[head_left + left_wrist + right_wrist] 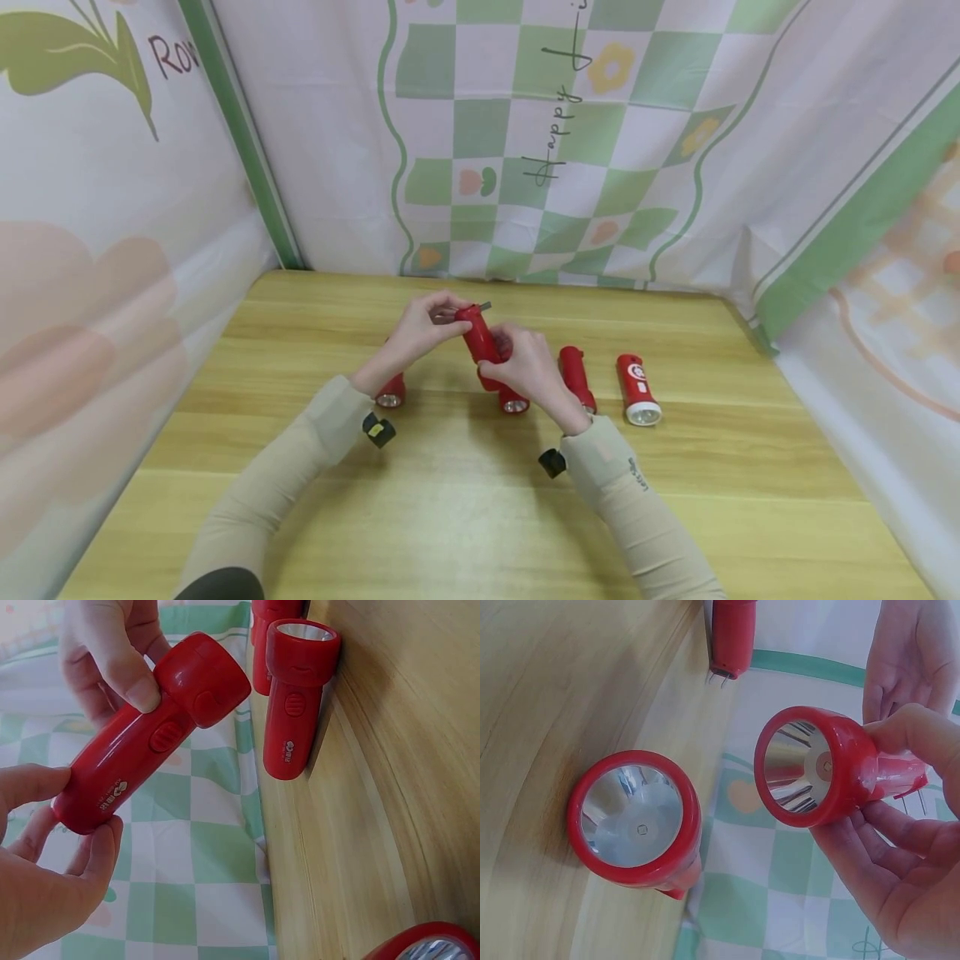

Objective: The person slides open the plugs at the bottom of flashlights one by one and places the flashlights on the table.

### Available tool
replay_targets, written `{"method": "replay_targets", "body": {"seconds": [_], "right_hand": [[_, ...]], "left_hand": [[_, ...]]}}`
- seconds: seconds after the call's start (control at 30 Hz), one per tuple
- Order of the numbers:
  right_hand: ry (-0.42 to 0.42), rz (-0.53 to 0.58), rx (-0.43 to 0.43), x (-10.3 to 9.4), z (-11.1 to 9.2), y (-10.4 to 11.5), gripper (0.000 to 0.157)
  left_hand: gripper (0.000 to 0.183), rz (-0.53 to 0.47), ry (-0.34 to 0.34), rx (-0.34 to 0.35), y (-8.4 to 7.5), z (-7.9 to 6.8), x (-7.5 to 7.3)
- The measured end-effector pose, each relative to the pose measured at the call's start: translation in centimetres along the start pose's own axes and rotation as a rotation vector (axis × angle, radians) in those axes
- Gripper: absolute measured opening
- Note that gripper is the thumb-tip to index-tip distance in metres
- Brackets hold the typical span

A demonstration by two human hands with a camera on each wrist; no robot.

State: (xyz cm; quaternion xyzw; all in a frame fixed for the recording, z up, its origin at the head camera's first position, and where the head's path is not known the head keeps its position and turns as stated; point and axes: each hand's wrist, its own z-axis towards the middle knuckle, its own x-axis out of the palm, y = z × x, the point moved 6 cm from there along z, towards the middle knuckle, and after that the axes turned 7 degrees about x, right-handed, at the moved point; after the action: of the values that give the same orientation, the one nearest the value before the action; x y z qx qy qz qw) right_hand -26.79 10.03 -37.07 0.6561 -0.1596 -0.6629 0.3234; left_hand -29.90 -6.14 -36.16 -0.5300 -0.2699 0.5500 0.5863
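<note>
A red flashlight [478, 335] is held above the wooden table between both hands. The left hand [423, 329] pinches its tail end between thumb and fingers. Near the lamp head, the right hand [531, 367] grips the body. In the left wrist view, a ridged switch [166, 736] and white print show on the flashlight's side. Its reflector [799, 766] faces the right wrist camera, and thin metal prongs [913, 801] stick out at the tail. Just below the held one, another red flashlight [514, 403] rests on the table, partly hidden in the head view.
To the left, a red flashlight [391, 392] is partly covered by the left wrist. On the right, a red flashlight [574, 372] lies by the right wrist, beside a red one with a white head [637, 392]. Patterned cloth [337, 150] encloses the table's back and sides.
</note>
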Motion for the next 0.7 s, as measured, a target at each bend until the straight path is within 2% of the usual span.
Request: {"method": "replay_targets", "body": {"seconds": [0.43, 0.7], "right_hand": [[0.011, -0.007, -0.009, 0.04, -0.03, 0.57, 0.041], [0.059, -0.005, 0.037, 0.26, 0.20, 0.78, 0.042]], "left_hand": [[0.032, 0.015, -0.007, -0.022, 0.24, 0.15, -0.31], [0.032, 0.049, 0.003, -0.025, 0.47, 0.35, -0.57]]}}
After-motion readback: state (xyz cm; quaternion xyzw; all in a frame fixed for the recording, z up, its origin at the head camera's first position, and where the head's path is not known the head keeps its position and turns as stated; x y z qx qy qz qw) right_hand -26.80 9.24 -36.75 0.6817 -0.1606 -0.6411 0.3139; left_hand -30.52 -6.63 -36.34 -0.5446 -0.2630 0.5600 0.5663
